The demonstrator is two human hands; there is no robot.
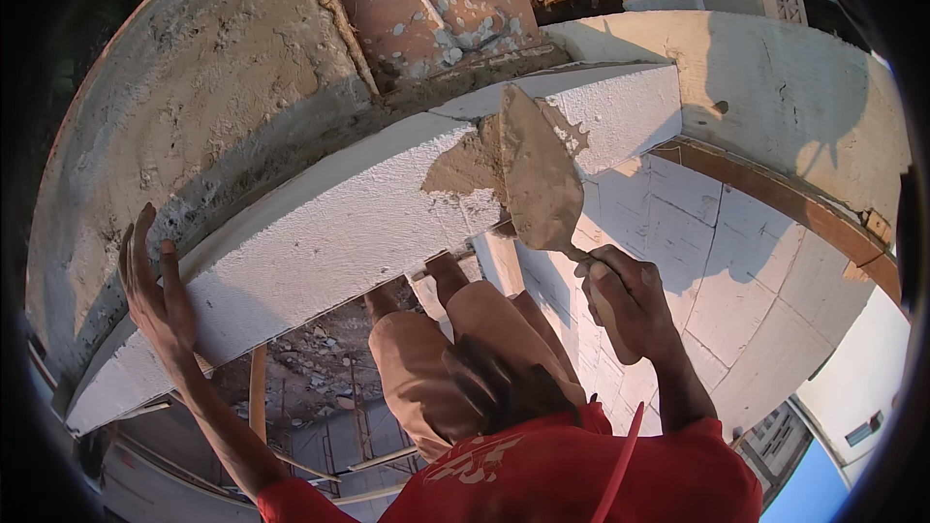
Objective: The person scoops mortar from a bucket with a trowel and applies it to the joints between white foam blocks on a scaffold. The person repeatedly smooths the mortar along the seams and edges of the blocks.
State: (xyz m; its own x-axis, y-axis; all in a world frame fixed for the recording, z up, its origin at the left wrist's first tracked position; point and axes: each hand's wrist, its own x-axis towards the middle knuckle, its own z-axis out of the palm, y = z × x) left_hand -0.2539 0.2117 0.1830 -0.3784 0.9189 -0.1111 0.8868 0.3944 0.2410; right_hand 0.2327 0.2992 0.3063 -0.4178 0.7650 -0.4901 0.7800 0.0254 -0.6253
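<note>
My right hand [630, 300] is closed around the handle of a pointed trowel [539, 174]. The trowel's blade is coated in grey mortar and lies over a white block beam [320, 213]. A patch of wet mortar [467, 161] is smeared on the beam's face, left of the blade, with a little more showing on its right side. My left hand [155, 291] rests against the left part of the beam, with its fingers stretched out and spread. Nothing is held in it.
Beyond the beam lies a rough concrete slab [213, 68], with a mortar-spotted reddish board [436, 0] at the top. A white block wall [697, 242] stands on the right under a brown timber strip [775, 189]. Far below my legs is rubble ground [320, 368].
</note>
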